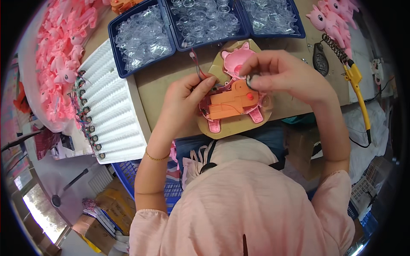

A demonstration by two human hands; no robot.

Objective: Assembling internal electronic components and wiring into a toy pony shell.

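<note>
A pink plastic toy half-shell (236, 61) lies open in a tan holder (232, 130) in front of me. An orange housing (225, 104) with a thin red wire across it sits inside the shell. My left hand (186, 91) is closed at the shell's left side, pinching thin red and dark wires (198, 65) whose ends stick up past the fingers. Over the shell's upper right, my right hand (279, 74) pinches a small round dark part (249, 81) between thumb and forefinger. The fingers partly hide this part, and its exact kind cannot be made out.
Blue bins (171, 52) of clear plastic parts stand behind. On the left are a ribbed white tray (119, 115) with small round wired parts along its edge, and a bag of pink toys (64, 77). To the right are a yellow soldering iron (358, 85) and pink toy ponies (329, 23).
</note>
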